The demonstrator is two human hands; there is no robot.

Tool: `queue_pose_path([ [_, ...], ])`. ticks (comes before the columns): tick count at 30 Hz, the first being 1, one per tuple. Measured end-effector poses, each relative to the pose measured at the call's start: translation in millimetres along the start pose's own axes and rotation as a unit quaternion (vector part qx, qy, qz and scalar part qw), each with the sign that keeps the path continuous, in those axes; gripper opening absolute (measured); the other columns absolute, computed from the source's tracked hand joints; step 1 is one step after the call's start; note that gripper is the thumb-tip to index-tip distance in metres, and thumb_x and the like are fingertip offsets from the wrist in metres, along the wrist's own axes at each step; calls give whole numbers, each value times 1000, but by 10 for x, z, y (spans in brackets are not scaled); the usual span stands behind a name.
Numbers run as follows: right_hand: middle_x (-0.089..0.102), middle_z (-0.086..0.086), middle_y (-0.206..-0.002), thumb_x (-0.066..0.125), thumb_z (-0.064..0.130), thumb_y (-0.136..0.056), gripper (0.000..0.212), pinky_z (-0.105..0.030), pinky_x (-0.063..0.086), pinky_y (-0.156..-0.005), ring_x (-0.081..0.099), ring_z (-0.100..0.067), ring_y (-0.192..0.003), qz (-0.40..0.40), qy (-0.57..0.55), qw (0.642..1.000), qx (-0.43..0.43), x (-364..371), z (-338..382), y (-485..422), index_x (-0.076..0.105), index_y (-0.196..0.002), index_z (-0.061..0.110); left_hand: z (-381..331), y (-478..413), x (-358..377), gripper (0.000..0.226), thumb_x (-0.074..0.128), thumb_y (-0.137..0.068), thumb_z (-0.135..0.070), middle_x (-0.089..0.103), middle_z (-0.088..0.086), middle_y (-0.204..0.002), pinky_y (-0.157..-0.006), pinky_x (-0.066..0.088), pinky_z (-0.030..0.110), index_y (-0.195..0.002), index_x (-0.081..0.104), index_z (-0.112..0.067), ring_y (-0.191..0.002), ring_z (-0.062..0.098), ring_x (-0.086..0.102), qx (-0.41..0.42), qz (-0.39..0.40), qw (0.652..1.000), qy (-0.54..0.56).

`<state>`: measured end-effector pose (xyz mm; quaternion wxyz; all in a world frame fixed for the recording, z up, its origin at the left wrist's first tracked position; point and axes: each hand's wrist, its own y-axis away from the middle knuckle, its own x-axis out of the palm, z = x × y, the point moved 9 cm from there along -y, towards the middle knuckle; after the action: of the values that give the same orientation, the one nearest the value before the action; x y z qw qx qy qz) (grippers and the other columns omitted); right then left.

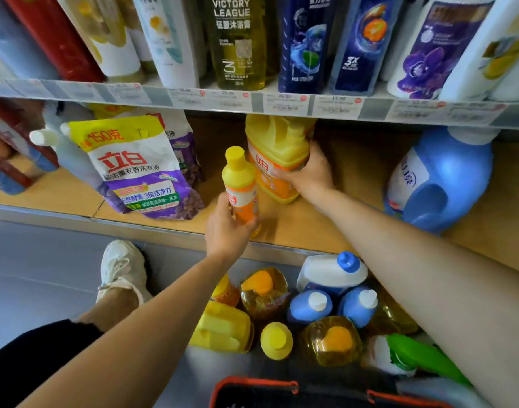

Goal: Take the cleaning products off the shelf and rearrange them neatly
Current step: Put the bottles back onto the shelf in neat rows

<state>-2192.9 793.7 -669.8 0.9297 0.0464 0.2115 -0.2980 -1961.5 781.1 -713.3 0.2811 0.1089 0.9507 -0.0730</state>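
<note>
Two hands at work, mid-frame. Our left hand [226, 231] curls round small yellow bottle [239, 178] at front of lower shelf [326, 228]. Our right hand [309, 176] grips big yellow jug [279, 142] just behind it. We see purple refill pouch [140, 172] at left, blue jug [446, 184] at right, and bottle cluster [311, 306] on floor [46, 275], lower centre.

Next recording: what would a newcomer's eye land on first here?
At the middle of the lower shelf, the left hand grips a small yellow bottle and the right hand holds a larger yellow jug just behind it. To their left leans a yellow-and-purple detergent pouch, and a big blue jug sits at the shelf's right. Below, a cluster of bottles crowds the floor.
</note>
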Motion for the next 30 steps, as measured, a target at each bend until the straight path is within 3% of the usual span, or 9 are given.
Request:
queue_pose_path([
  [7, 68, 2, -122, 96, 33, -58, 78, -41, 53, -97, 64, -16, -113, 26, -25, 998, -50, -81, -118, 28, 57, -125, 23, 138, -477, -76, 63, 87, -74, -36, 69, 2, -119, -94, 52, 44, -125, 53, -23, -111, 26, 64, -43, -54, 998, -9],
  [11, 64, 25, -104, 97, 28, -59, 66, -8, 50, -75, 61, 16, -95, 95, -16, 995, -39, -332, -295, 225, 55, -108, 39, 158, -675, -111, 67, 85, -76, -40, 67, 5, -124, -97, 51, 48, -130, 50, -23, -114, 31, 63, -76, -59, 995, -25],
  [14, 59, 25, -115, 96, 25, -61, 81, 2, 42, -74, 54, 22, -99, 100, -2, 994, -43, -559, -320, 422, 50, -127, 37, 219, -641, -87, 77, 85, -79, -33, 63, 7, -135, -106, 48, 49, -143, 44, -20, -124, 29, 59, -100, -38, 994, -3],
  [17, 55, 16, -128, 94, 32, -59, 91, 0, 41, -83, 51, 14, -110, 55, -13, 994, -99, -749, -106, 580, 44, -134, 42, 289, -386, -101, 81, 84, -80, -26, 59, 5, -141, -110, 46, 44, -149, 41, -18, -129, 25, 56, -137, -48, 989, 30],
  [19, 60, 17, -116, 92, 36, -58, 77, 0, 41, -78, 52, 18, -103, 31, -3, 990, -134, -807, 81, 640, 52, -124, 39, 266, -214, -129, 62, 80, -83, -23, 64, 3, -133, -103, 50, 42, -139, 54, -19, -120, 22, 60, -144, -47, 987, 48],
  [22, 63, 19, -95, 93, 29, -64, 51, -7, 43, -70, 57, 14, -88, 21, 12, 990, -140, -861, 228, 625, 61, -104, 31, 58, -86, -82, 28, 73, -89, -13, 71, 1, -107, -88, 56, 37, -117, 68, -17, -109, 28, 66, -137, 28, 982, 126],
  [25, 68, 14, -91, 91, 25, -70, 35, -24, 50, -73, 61, 4, -85, 46, 24, 988, -143, -888, 326, 648, 70, -98, 23, -456, -2, -130, 43, 74, -91, -15, 68, 1, -119, -91, 56, 36, -132, 60, -17, -111, 23, 66, -49, 83, 987, 127],
  [28, 71, 8, -94, 90, 21, -72, 35, -31, 54, -79, 65, -7, -90, 67, 39, 985, -156, -873, 446, 766, 72, -102, 17, -1091, 68, -200, 69, 73, -93, -17, 52, 3, -146, -105, 50, 37, -152, 40, -18, -130, 17, 54, 52, 123, 985, 112],
  [30, 71, 2, -97, 89, 17, -73, 35, -31, 51, -80, 65, -14, -93, 71, 35, 983, -164, -885, 534, 857, 72, -103, 16, -1433, 84, -200, 63, 71, -94, -20, 50, 4, -148, -111, 45, 42, -151, 43, -17, -137, 19, 48, 121, 161, 978, 46],
])
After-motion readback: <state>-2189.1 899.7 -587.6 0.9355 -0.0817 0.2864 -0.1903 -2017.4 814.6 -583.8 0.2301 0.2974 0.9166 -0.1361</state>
